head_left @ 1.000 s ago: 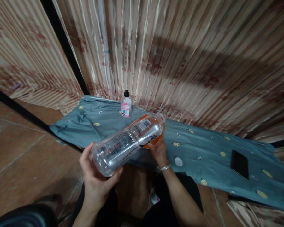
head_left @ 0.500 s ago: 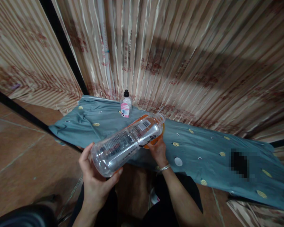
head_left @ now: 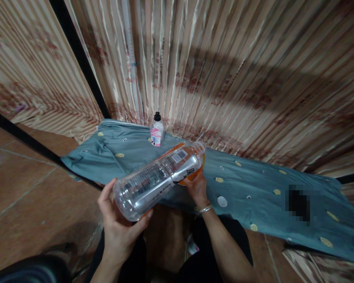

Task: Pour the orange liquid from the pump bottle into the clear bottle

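A large clear plastic bottle (head_left: 153,184) lies tilted across both my hands, its neck up and to the right. Its label carries dark print and a barcode. My left hand (head_left: 118,220) is wrapped round the bottle's base, thumb below and fingers at the side. My right hand (head_left: 197,184) grips it from below near the shoulder, with its fingers partly hidden behind. Something orange (head_left: 199,171) shows behind the upper half; I cannot tell whether it belongs to the bottle. A small clear bottle (head_left: 157,131) with a black cap and pink label stands upright beyond.
A teal patterned cloth (head_left: 253,181) covers the long, low surface before me. A white round disc (head_left: 222,201) lies right of my right wrist. A blurred-out dark patch (head_left: 297,204) is farther right. Black poles (head_left: 79,59) stand at left, before a striped curtain (head_left: 218,70).
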`<state>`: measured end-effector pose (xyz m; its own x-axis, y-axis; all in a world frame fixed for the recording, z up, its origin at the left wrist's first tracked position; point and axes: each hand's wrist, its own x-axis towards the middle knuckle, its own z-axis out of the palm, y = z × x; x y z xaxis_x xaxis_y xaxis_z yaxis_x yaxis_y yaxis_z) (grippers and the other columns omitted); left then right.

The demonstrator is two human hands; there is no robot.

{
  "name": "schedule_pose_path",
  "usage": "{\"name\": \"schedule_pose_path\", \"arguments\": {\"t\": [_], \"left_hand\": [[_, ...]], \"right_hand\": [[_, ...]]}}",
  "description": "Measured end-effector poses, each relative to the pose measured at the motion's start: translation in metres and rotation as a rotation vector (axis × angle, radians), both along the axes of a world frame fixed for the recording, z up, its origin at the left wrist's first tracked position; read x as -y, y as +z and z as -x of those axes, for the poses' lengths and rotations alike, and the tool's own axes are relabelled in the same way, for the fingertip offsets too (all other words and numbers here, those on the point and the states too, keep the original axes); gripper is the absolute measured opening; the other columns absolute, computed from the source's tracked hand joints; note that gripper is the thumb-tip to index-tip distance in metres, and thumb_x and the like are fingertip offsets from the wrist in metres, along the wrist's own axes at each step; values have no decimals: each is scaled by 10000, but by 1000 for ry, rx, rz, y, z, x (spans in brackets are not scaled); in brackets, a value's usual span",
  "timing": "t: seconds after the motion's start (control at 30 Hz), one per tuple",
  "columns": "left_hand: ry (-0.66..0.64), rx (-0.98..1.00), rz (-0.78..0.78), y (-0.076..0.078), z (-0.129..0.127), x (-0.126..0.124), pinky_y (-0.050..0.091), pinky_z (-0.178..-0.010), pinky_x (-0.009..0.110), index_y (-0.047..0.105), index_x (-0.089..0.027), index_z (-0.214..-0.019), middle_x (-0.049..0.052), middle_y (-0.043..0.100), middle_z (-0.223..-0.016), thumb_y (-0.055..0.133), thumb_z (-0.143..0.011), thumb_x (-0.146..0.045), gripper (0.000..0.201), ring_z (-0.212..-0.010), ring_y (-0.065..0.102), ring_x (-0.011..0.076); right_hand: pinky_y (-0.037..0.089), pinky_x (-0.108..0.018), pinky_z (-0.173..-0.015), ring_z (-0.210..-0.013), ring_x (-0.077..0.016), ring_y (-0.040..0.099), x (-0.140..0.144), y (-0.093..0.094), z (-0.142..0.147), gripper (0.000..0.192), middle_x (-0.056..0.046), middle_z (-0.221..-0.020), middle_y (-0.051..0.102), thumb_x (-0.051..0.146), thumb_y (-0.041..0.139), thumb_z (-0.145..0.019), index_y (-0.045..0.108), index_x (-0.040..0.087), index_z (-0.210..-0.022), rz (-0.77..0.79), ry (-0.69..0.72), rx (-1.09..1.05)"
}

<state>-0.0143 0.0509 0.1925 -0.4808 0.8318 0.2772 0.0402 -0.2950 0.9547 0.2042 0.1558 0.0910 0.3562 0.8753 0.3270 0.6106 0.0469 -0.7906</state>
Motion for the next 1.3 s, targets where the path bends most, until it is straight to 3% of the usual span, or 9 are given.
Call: {"name": "schedule_pose_path", "arguments": {"t": [0.2, 0.63, 0.97, 1.3], "left_hand": [[16, -43, 4, -1, 2, 0, 587, -1004, 358, 521, -212, -1438, 101, 679, -1310, 956, -577, -256, 965, -1176, 724, 271], [37, -34, 40, 1, 2, 1, 584, -1043, 426, 545, -224, -1430, 110, 645, -1332, 996, -548, -334, 997, -1209, 701, 313], [11, -25, 7, 2, 1, 1, 595, -995, 358, 521, -204, -1429, 114, 692, -1306, 959, -585, -242, 952, -1167, 735, 270], [16, -10, 33, 4, 0, 1, 609, -990, 407, 532, -224, -1424, 111, 677, -1299, 981, -576, -305, 963, -1154, 734, 302]], "right_hand": [[629, -475, -957, -1110, -347, 779, 0, 1, 0, 765, -205, -1243, 780, 404, 798, -750, 540, 131, -1417, 9, -7, -6], [632, -468, -910, -1068, -353, 775, 0, 4, -1, 772, -211, -1215, 778, 424, 789, -742, 538, 126, -1408, 37, 9, -19], [631, -462, -893, -1030, -350, 786, 0, -1, 0, 760, -206, -1176, 785, 453, 785, -751, 546, 116, -1389, 24, -16, 29], [634, -449, -888, -1053, -341, 782, 0, 0, 0, 804, -204, -1222, 775, 468, 780, -773, 522, 113, -1446, -10, 6, -4]]}}
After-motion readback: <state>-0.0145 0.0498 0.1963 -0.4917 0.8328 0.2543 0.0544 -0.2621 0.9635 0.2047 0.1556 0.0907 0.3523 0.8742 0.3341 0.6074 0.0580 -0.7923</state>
